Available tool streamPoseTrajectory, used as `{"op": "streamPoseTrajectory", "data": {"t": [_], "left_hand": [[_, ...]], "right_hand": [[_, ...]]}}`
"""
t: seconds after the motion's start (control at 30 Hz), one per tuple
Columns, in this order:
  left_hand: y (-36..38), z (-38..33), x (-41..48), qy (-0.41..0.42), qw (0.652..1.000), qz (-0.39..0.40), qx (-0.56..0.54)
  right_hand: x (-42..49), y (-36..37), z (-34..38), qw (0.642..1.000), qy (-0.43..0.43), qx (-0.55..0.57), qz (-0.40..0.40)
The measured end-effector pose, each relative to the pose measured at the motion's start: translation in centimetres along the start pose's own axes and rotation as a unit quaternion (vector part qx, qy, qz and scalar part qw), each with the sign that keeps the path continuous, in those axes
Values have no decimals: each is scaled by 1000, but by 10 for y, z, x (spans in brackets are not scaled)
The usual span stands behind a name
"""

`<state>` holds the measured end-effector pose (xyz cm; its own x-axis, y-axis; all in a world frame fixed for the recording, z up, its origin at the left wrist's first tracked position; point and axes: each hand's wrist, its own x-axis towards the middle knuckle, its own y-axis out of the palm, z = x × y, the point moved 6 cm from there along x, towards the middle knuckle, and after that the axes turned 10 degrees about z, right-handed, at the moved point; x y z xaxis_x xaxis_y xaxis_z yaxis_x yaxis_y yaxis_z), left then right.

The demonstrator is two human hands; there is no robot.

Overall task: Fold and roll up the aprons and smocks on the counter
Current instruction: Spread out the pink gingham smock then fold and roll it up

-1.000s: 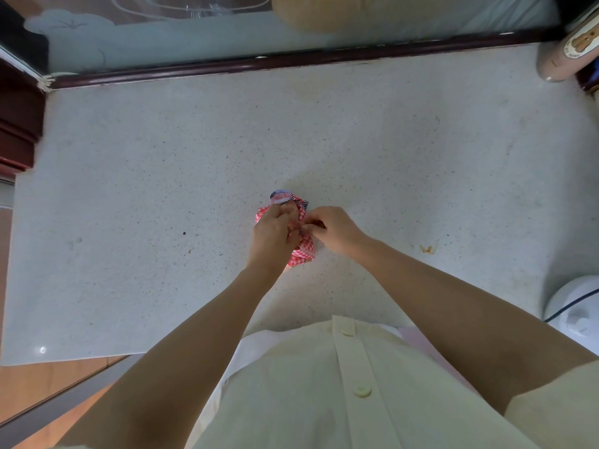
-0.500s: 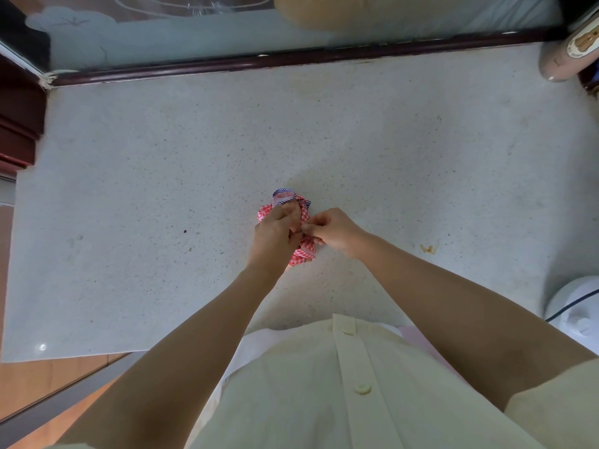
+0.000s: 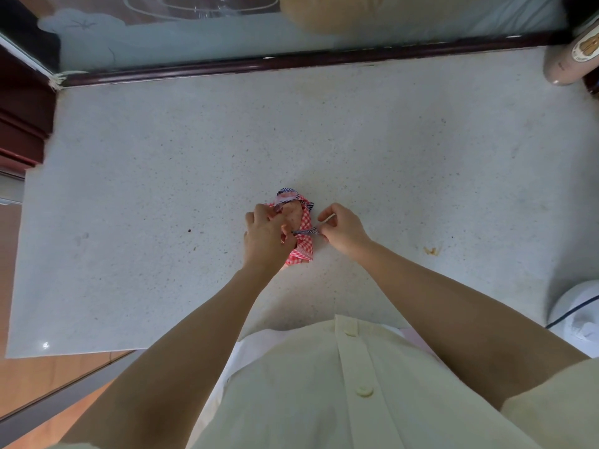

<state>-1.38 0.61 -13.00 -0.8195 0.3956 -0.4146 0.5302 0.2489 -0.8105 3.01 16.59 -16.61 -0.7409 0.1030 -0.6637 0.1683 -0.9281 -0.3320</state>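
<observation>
Counter (image 3: 162, 222): pale speckled stone that fills most of the view, stretching well beyond the fingers on every side.
Far edge: a dark wooden rail (image 3: 291, 61) backed by a frosted glass panel (image 3: 194, 40), well past the fingertips.
Shirt (image 3: 324, 400): cream, buttoned, at the near edge behind both wrists.
White appliance (image 3: 577, 319): rounded, well to the right of the right hand's fingers, with a dark cord (image 3: 580, 305) lying across it; what it holds cannot be told.
Bottle (image 3: 567, 63): brownish with a label, far beyond and to the right of the fingers; its contents are not visible.
Left hand (image 3: 265, 236): fingers curled over the top of the rolled apron (image 3: 304, 251), gripping it against the counter.
Right hand (image 3: 343, 228): thumb and forefinger pressed together, pinching the end of the striped tie (image 3: 304, 232), the other fingers curled in.
Rolled apron: a small red-and-white gingham bundle, mostly under the left fingers and just left of the right fingertips.
Striped tie: navy and white, drawn taut across the bundle between the two hands; a loop of it pokes out beyond the left fingertips.
Stain (image 3: 431, 250): a small orange-brown mark on the counter, right of the right hand.
</observation>
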Motion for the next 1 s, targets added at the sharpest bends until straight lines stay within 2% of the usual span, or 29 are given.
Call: {"op": "streamPoseTrajectory", "data": {"t": [0.1, 0.17, 0.2, 0.27, 0.37, 0.4, 0.47, 0.53, 0.6, 0.7, 0.77, 0.83, 0.93, 1.0], "left_hand": [[0, 9, 0, -26, 996, 16, -80], [1, 12, 2, -47, 989, 50, -129], [-1, 12, 1, -59, 983, 67, -159], [-3, 15, 2, -95, 948, 105, -284], [-6, 9, -2, -140, 851, 181, -473], [-9, 5, -4, -143, 836, 204, -489], [-16, 2, -6, -149, 823, 217, -504], [-20, 5, -8, -155, 810, 229, -517], [-21, 4, -8, -131, 792, 256, -539], [-26, -20, -14, -45, 809, 305, -501], [-31, -32, -11, -15, 830, 270, -488], [-37, -42, -8, 20, 844, 234, -483], [-28, -60, -10, 66, 871, 314, -371], [-19, -66, -13, 64, 886, 336, -312]], "right_hand": [[-11, 5, -13, 997, 10, 31, 67], [-20, 19, -11, 989, -16, 44, 138], [-24, 23, -7, 987, -41, 45, 146], [-28, 23, 1, 987, -97, 44, 117], [-32, 15, 17, 979, -183, 7, 87], [-35, 13, 23, 974, -212, -35, 67], [-38, 2, 30, 956, -264, -130, -21], [-45, -11, 32, 939, -269, -186, -102], [-52, -17, 33, 951, -250, -155, -93], [-64, -17, 34, 982, -188, 2, 4], [-71, -17, 32, 987, -145, 60, 32], [-79, -21, 25, 991, -114, 62, 30], [-90, -33, 14, 996, -86, 28, 16], [-94, -43, 8, 997, -78, 16, -7]]}}
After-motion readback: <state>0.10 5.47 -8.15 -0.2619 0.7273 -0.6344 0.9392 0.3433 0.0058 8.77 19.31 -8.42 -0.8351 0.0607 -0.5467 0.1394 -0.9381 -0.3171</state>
